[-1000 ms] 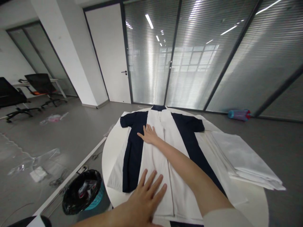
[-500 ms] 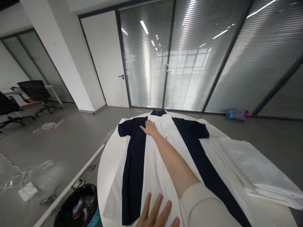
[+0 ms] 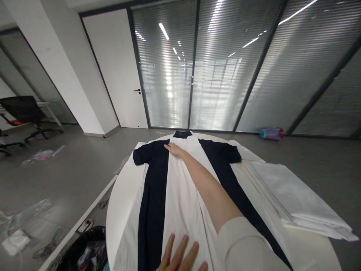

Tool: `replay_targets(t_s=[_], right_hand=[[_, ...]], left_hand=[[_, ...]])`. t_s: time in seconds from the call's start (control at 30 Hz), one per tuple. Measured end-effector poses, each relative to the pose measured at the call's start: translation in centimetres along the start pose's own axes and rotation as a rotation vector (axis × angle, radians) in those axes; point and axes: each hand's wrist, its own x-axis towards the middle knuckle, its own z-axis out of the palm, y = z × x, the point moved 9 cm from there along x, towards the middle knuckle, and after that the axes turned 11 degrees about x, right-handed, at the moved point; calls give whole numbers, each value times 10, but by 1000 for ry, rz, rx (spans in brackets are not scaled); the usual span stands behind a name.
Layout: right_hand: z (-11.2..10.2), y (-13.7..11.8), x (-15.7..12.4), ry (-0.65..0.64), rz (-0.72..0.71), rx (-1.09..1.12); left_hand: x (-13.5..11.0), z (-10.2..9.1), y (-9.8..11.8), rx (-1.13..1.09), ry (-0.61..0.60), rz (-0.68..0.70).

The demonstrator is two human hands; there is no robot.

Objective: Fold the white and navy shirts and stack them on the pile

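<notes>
Lying flat across the round white desk [image 3: 121, 203], a navy-and-white striped shirt [image 3: 180, 195] is spread with its dark collar at the far edge and its short sleeves out to either side. In the head view, the right hand [image 3: 175, 149] reaches the length of the garment, palm down and fingers spread flat on the white centre panel just below the collar, beside the left navy stripe; it grips nothing. The forearm runs back over the white panel to a pale sleeve [image 3: 248, 244] at the bottom of the frame. The left hand [image 3: 180, 259] shows only partly at the lower edge: its fingers lie open and fanned on the shirt's near hem, pressing the cloth rather than pinching it.

To the right of the shirt, a stack of folded white cloth [image 3: 299, 199] sits on the desk, touching the garment's side. Below the desk's left rim stands a bin lined with a black bag [image 3: 87, 248]. Further off, a black office chair [image 3: 22, 111] stands at the left, a white door [image 3: 113, 71] is closed ahead, and a blue-and-red object [image 3: 271, 133] lies on the floor by the glass wall.
</notes>
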Motion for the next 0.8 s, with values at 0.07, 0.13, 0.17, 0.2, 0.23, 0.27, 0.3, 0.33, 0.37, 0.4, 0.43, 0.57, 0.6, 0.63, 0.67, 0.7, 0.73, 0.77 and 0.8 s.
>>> replay_targets(t_s=[0.07,0.13,0.17,0.2,0.23,0.27,0.3,0.33,0.37,0.4,0.43,0.57,0.6,0.63,0.67,0.7,0.73,0.77,0.8], right_hand=[[-12,-4,-14,-45,-39,-2],[-20,-7,-37,-100,-84,-18],[-21,-8,-52,-128,-110,-28],[-20,-10,-70,-154,-137,-40],[-18,-13,-90,-178,-165,-52],[-15,-15,-112,-197,-193,-64],[-11,-18,-134,-212,-219,-75],[-6,-21,-157,-227,-242,-83],[-1,-24,-180,-241,-268,-92],[4,-27,-203,-251,-297,-104],[8,-30,-225,-257,-335,-121],[13,-41,-300,-226,-489,-195],[11,-40,-315,-211,-505,-203],[8,-38,-328,-191,-511,-212],[4,-34,-340,-164,-510,-223],[-1,-30,-351,-126,-506,-231],[-6,-24,-361,-79,-504,-234],[-12,-18,-370,-24,-502,-230],[-17,-12,-379,37,-500,-219]], left_hand=[[5,-5,-3,-25,-12,22],[7,-8,-3,-58,-31,39],[8,-9,-3,-80,-51,48],[8,-10,-3,-106,-82,56],[9,-10,-3,-142,-124,63],[11,-11,-5,-191,-179,71],[13,-11,-7,-258,-250,77],[15,-12,-11,-338,-328,76],[18,-14,-15,-428,-408,66],[22,-16,-22,-519,-480,40],[26,-17,-31,-602,-537,-8],[55,-21,-69,-730,-539,-221],[64,-21,-72,-723,-510,-213],[71,-21,-69,-714,-487,-172],[77,-21,-63,-706,-472,-108],[82,-20,-53,-703,-463,-34],[83,-19,-42,-709,-461,44],[83,-17,-29,-723,-462,124],[80,-16,-17,-741,-463,192]])
